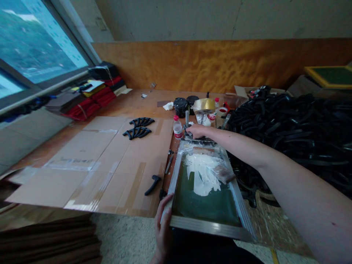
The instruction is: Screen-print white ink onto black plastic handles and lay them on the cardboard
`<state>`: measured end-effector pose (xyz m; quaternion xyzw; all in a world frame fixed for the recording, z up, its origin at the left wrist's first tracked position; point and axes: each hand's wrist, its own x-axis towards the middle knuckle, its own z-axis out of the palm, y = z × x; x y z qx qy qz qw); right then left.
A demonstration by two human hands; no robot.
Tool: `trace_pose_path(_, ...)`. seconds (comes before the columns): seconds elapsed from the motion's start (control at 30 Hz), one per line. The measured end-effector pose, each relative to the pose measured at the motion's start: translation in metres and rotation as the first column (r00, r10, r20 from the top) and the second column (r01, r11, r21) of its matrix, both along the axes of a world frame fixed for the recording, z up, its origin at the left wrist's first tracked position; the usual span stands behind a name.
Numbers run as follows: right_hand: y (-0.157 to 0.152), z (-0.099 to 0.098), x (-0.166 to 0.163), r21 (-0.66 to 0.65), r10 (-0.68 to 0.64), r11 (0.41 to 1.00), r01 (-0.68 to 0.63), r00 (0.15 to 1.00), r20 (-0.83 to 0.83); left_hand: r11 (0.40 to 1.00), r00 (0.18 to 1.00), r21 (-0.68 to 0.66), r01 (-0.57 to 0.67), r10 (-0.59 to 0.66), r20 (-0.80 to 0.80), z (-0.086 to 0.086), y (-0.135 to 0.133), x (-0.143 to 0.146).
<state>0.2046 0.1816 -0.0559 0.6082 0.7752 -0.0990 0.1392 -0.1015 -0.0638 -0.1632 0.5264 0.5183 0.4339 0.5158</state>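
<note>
In front of me a screen-printing frame [239,200] with a metal rim and green mesh lies tilted slightly. White ink [205,172] is smeared over the mesh, and a squeegee [223,173] rests in it at the right. My left hand [164,220] holds the frame's near left corner, thumb and fingers around the rim. At the far end my right hand [197,131] is closed on the metal clamp [188,136] beside an upright rod; its exact hold is partly hidden. A single black curved handle [152,185] lies left of the frame.
Flattened cardboard [90,157] covers the left of the table, with several black handles [139,127] in two rows. A red-capped bottle [177,128], black tubs [180,106] and a tape roll [205,105] stand behind the clamp. A large heap of black handles [297,128] fills the right.
</note>
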Motion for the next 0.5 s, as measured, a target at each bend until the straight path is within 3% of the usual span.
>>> trace_pose_path(0.2, -0.006, -0.008, 0.013, 0.122, 0.226, 0.967, -0.224, 0.974, -0.006, 1.0, 1.0, 0.019, -0.024, 0.024, -0.011, 0.002, -0.001, 0.003)
trace_pose_path(0.27, -0.008, -0.008, 0.016, 0.141, 0.226, 0.964, -0.225, 0.974, 0.004, 0.999, 0.999, 0.024, -0.047, 0.047, -0.016, 0.004, -0.001, 0.004)
trace_pose_path(0.4, -0.007, -0.001, 0.012, 0.069, -0.018, 0.997, 0.02, 0.999, -0.032, 0.999, 0.999, 0.039, -0.021, 0.022, -0.024, 0.006, -0.001, 0.004)
trace_pose_path(0.5, -0.005, 0.004, 0.003, 0.09, -0.244, 0.965, 0.248, 0.968, -0.052, 0.999, 1.0, 0.042, -0.015, 0.016, -0.025, 0.006, -0.001, 0.003)
